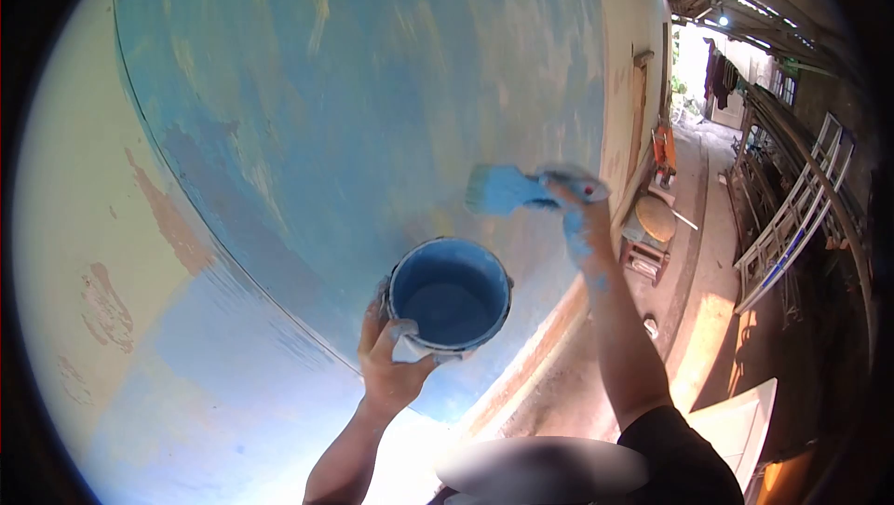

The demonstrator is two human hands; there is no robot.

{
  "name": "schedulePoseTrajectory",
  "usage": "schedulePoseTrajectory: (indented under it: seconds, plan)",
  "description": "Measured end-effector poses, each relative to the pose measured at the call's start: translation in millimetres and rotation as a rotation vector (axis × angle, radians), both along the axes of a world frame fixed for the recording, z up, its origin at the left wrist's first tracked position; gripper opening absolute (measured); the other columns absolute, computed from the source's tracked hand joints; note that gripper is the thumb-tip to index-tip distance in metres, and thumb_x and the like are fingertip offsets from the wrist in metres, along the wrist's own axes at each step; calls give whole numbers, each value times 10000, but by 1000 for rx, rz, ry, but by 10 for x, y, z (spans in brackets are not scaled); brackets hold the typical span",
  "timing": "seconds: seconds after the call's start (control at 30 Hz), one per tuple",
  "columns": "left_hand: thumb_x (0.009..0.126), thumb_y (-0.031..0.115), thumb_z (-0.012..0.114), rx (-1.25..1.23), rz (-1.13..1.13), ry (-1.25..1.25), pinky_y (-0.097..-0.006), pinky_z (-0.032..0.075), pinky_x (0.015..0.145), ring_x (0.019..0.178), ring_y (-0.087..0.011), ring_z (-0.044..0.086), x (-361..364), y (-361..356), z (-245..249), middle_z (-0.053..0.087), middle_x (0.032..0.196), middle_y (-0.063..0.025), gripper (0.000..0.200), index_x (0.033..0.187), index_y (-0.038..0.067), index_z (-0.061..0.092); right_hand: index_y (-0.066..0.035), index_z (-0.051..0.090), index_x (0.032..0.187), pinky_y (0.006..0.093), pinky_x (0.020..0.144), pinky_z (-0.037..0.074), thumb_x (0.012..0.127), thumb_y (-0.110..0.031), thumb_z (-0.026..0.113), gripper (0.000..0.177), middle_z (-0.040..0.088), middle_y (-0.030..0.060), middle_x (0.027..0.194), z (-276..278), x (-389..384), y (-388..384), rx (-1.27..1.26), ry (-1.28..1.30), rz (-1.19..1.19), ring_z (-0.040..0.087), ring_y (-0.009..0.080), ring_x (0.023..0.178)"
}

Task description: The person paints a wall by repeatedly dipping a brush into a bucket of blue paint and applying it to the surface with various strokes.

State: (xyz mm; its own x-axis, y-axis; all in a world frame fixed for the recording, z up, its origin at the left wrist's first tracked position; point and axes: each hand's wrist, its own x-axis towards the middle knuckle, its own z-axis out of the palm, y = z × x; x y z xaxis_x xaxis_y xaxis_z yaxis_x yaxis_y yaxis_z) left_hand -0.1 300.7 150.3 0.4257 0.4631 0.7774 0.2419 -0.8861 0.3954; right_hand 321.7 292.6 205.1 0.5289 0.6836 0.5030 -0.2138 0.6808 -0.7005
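Blue-daubed right hand (573, 205), seemingly curled

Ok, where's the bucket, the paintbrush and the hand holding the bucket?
Bucket (451, 263): head view, on its inside far wall.
Paintbrush (506, 191): head view, on its blue-coated middle.
Left hand (389, 371): head view, on its middle.

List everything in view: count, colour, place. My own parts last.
Wall: one, blue over cream, ahead and left
Bucket: one, blue inside, centre
Paintbrush: one, blue, upper right of bucket
Ladder-like frame: at least one, pale, right
Poles: several, brown, right
Unclear object: one, orange, right background
Round top: one, tan, right
Small stool: one, reddish, right
Hanging cloth: count unclear, dark, upper right
Lamp: one, white, upper right
Panel: one, cream, lower right
Sleeve: one, black, bottom right
Left hand: one, pale-smeared, gripping bucket
Right hand: one, blue-smeared, gripping paintbrush
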Motion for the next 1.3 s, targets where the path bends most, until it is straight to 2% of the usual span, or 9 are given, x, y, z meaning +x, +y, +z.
schedulePoseTrajectory:
  seconds: [0.17,0.23,0.37,0.53,0.63,0.87,1.03,1.2,1.3]
  plan:
    - [617,117,978,50,-13,-100,-540,436,1094,1390,-510,458,268,30,-519,408,1515,-344,544,1008,57,604,58,715,1070,337,814,608,858,-14,775,232,729,123,1014,524,-21,-796,-17,-374,175,711,192,919]
    - [637,104,964,28,-10,-91,-537,428,1104,1393,-509,454,353,27,-571,410,1508,-347,533,1030,53,607,19,740,1052,319,824,583,841,-38,805,228,730,73,1007,554,-59,-978,-134,-764,156,695,154,929]
    - [620,33,949,135,-8,-102,-450,563,937,1242,-430,609,498,-18,-585,467,1393,-268,524,1040,46,636,-27,765,1050,339,825,584,772,-33,846,290,747,109,1023,415,-125,-991,-35,-1305,61,731,224,930]
    - [635,61,944,101,-99,-80,-469,575,942,1238,-452,613,564,-39,-674,455,1400,-274,495,1026,58,642,-97,783,1068,410,1024,496,844,-260,795,277,751,108,1092,237,-277,-915,-452,-1522,23,669,304,1125]
    - [641,80,944,158,-127,-41,-475,577,953,1227,-453,620,578,-52,-692,467,1384,-273,464,998,56,648,-95,775,1084,407,1029,489,850,-231,786,272,749,108,1095,188,-351,-871,-519,-1691,-2,660,306,1133]
    - [625,86,959,90,-156,-60,-434,572,934,1230,-407,617,604,-111,-523,532,1344,-241,461,958,45,644,-78,774,1063,395,984,516,850,-222,790,258,751,113,1059,308,-301,-968,-462,-1663,-38,688,292,1065]
    - [588,92,979,46,-155,-111,-378,569,864,1163,-324,641,625,-58,-264,635,1217,-166,545,1030,36,666,-62,762,1036,336,787,529,798,-203,848,289,727,121,896,533,-83,-1040,-372,-1193,-26,693,230,851]
    - [574,94,980,5,-166,-53,-365,552,809,966,-283,678,548,55,62,674,1103,-124,571,1048,19,671,19,751,971,278,799,561,774,-2,853,223,757,75,915,667,67,-926,-241,-682,102,702,123,872]
    - [608,50,933,36,-150,-38,-371,564,791,946,-317,683,527,96,433,662,1063,-146,479,994,10,654,17,749,969,267,793,561,788,23,833,200,753,81,920,808,109,-821,-173,-637,82,701,136,873]
